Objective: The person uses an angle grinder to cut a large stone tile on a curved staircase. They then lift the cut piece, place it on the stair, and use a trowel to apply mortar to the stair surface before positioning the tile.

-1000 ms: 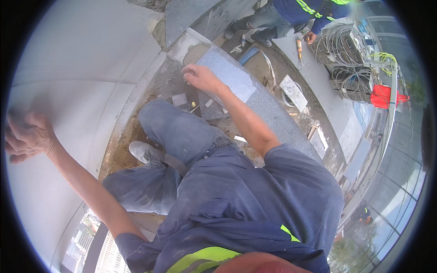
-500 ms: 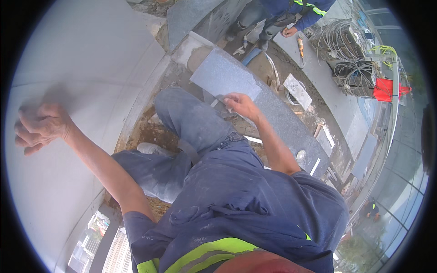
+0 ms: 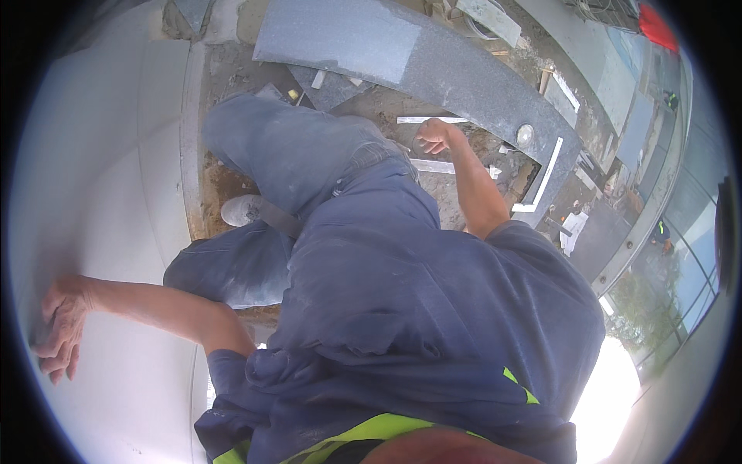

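Observation:
My left hand rests against the smooth light grey panel at the left, its fingers apart and holding nothing. My right hand hangs with curled fingers over rough ground, and nothing shows in it. Close to it lie a white strip and a second pale strip. Just beyond is a long grey stone slab, its left part a paler blue-grey. A round whitish disc sits on the slab's right part, near an L-shaped white piece.
My bent legs and one dusty shoe are between the panel and the slab. A small yellow object and stone scraps lie in the dirt. Farther right are a metal rail, glass panes and a red item.
My view has swung right and down. My right hand has left the slab's near edge and come back toward me. My left hand has slid nearer along the panel. The co-worker is out of view.

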{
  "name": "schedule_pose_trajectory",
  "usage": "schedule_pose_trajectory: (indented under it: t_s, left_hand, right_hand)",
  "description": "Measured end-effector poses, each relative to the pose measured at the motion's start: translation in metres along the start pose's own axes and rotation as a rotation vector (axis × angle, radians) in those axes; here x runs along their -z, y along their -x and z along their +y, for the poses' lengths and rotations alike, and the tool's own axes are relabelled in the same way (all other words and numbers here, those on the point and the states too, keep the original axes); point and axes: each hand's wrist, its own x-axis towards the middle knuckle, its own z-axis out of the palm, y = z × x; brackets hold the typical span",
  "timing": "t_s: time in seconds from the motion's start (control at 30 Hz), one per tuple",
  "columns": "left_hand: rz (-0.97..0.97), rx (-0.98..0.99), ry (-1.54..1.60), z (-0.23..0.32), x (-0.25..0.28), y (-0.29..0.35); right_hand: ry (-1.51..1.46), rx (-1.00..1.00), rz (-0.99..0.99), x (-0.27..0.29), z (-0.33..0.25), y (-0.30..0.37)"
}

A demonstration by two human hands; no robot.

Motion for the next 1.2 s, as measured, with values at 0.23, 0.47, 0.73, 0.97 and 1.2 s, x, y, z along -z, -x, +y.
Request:
schedule_pose_trajectory:
  t_s: [0.23,0.47,0.73,0.97,1.2]
  left_hand:
    - [-0.015,-0.064,-0.012,-0.003,0.003,-0.002]
    - [-0.063,-0.083,0.008,-0.002,0.039,-0.009]
    - [0.05,-0.131,-0.132,-0.043,0.03,-0.003]
    - [0.119,-0.201,-0.222,-0.023,0.014,-0.007]
    - [0.11,-0.218,-0.209,-0.02,0.022,-0.007]
  right_hand:
    - [-1.118,0.017,0.578,-0.074,0.033,-0.134]
    - [-1.491,0.106,0.545,-0.067,0.026,-0.102]
    - [-1.354,0.289,1.057,-0.084,-0.033,0.064]
    - [-0.821,0.966,1.196,0.102,-0.188,0.02]
    - [-0.967,1.055,0.989,0.127,-0.3,0.083]
